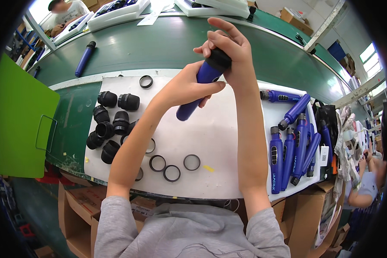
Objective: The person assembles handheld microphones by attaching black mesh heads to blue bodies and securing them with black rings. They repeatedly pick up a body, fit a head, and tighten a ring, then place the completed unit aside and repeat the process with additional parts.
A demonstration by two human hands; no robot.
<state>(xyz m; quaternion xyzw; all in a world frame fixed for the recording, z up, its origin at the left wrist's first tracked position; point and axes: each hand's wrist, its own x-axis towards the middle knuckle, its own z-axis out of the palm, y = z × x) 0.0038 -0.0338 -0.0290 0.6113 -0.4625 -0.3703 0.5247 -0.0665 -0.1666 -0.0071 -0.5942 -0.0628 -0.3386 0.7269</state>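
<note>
Above the white work sheet (215,142) I hold a blue handheld microphone (185,111), tilted with its black head end up and to the right. My left hand (189,86) is wrapped round the blue body. My right hand (236,49) grips the black end (218,59), its index finger sticking out. Left of my left forearm lie several black microphone heads (129,102). Several thin black rings (191,162) are spread near the sheet's front, some partly hidden by that forearm. One more ring (146,81) lies at the sheet's far edge.
At the right, several blue microphone bodies (276,159) lie on a white tray. A green belt (129,47) crosses behind the sheet, with another microphone (85,59) on it. A bright green panel (21,116) stands at left. Other people (69,12) are at far left and right.
</note>
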